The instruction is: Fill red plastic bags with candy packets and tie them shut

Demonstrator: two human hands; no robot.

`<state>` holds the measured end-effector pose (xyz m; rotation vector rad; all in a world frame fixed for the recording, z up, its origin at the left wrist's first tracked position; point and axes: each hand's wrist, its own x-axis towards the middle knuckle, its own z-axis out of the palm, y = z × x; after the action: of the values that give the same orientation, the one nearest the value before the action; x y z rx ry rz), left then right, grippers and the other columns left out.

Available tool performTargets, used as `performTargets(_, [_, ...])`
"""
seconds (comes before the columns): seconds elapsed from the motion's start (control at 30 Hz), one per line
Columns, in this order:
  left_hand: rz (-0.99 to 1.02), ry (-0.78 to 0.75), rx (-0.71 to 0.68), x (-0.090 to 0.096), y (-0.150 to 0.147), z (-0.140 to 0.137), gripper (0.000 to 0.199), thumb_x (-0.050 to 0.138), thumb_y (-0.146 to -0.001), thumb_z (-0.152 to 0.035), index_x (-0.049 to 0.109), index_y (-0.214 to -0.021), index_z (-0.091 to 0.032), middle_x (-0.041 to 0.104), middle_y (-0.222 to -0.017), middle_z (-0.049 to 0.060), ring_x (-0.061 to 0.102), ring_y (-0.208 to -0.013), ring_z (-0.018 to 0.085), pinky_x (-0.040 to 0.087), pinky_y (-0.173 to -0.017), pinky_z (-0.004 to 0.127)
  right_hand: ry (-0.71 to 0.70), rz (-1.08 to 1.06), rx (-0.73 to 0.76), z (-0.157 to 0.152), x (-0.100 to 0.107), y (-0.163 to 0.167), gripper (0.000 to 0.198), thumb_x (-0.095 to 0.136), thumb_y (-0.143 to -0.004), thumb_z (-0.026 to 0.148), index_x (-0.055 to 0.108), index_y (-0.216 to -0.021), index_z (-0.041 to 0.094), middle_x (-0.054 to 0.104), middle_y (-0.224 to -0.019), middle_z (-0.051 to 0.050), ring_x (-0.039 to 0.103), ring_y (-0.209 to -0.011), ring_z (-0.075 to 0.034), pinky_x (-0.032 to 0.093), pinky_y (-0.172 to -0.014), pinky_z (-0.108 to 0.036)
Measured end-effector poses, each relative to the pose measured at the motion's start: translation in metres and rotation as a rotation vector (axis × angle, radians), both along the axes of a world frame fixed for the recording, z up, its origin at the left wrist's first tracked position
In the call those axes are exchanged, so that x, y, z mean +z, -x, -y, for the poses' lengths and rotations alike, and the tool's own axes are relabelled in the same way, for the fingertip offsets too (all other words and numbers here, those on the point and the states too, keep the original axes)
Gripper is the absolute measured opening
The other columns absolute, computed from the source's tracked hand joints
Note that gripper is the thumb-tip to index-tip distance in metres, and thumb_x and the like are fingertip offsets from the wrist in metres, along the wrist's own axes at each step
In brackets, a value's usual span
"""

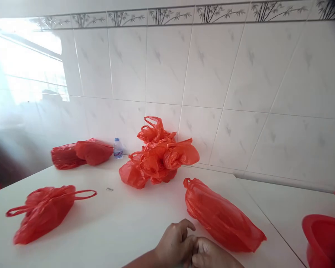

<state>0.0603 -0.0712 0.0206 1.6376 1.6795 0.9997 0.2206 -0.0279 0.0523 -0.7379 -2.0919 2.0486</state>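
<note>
My left hand [174,242] and my right hand [212,255] meet at the bottom middle, over the white table. The fingers of both are curled in and touch each other; whether anything small is between them is hidden. Just beyond them and to the right lies a long red plastic bag [223,216], apart from my left hand and closest to my right. At the left, a red plastic bag [48,208] lies with its two handle loops spread out. A heap of crumpled red plastic bags [159,160] rests against the wall.
Red bundles [93,152] lie at the back left beside a small water bottle [117,149] with a blue cap. A small flat scrap [109,189] is on the white table [123,227]. Red plastic tubs [324,242] stand at the right edge. Behind runs a tiled wall [167,67].
</note>
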Motion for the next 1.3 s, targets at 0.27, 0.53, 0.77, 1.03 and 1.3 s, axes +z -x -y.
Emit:
performTargets(0.27, [-0.096,-0.163,0.028,-0.001,0.001,0.008,0.032,0.049,-0.08,-0.017,0.056,-0.11,-0.022,0.053,-0.061,-0.007,0.052,-0.054,0.011,0.042,-0.053,0.02,0.01,-0.081,0.057,-0.005,-0.015,0.005,0.028,0.059,-0.073,0.026,0.059,-0.098,0.013,0.062,-0.087,-0.003,0.061,-0.07,-0.011,0.045,-0.059,-0.021])
performTargets(0.53, [-0.581,-0.674,-0.051,0.019,0.007,-0.016,0.047,0.053,-0.082,-0.012,0.048,-0.128,-0.022,0.043,-0.14,0.013,0.036,-0.129,0.029,0.033,-0.104,0.05,0.06,-0.059,0.078,-0.008,-0.024,0.009,0.027,0.063,-0.073,0.033,0.061,-0.089,0.011,0.06,-0.073,-0.001,0.059,-0.058,-0.01,0.044,-0.049,-0.018])
performTargets(0.77, [-0.839,-0.583,-0.188,0.041,0.002,-0.052,0.057,0.059,-0.079,-0.013,0.043,-0.133,-0.026,0.058,-0.128,0.008,0.042,-0.127,0.031,0.012,-0.106,0.067,0.075,0.047,-0.021,-0.003,-0.002,0.005,0.035,0.066,-0.069,0.024,0.065,-0.103,0.016,0.065,-0.081,-0.001,0.06,-0.069,-0.009,0.043,-0.061,-0.018])
performTargets(1.03, [-0.742,-0.451,-0.29,0.032,0.002,-0.043,0.015,0.054,-0.085,-0.017,0.065,-0.092,-0.024,0.06,-0.075,-0.003,0.055,-0.076,0.017,0.003,-0.109,0.061,0.022,0.101,-0.035,-0.005,0.003,0.006,0.034,0.071,-0.067,0.031,0.072,-0.099,0.021,0.064,-0.075,0.001,0.058,-0.071,-0.01,0.044,-0.069,-0.021])
performTargets(1.3, [-0.68,-0.389,-0.371,0.034,0.0,-0.04,0.01,0.056,-0.086,-0.021,0.064,-0.081,-0.024,0.065,-0.109,-0.002,0.056,-0.103,0.02,0.005,-0.112,0.056,0.053,0.071,0.027,-0.009,-0.007,0.007,0.032,0.069,-0.07,0.033,0.072,-0.099,0.019,0.064,-0.074,0.001,0.058,-0.065,-0.009,0.044,-0.062,-0.019])
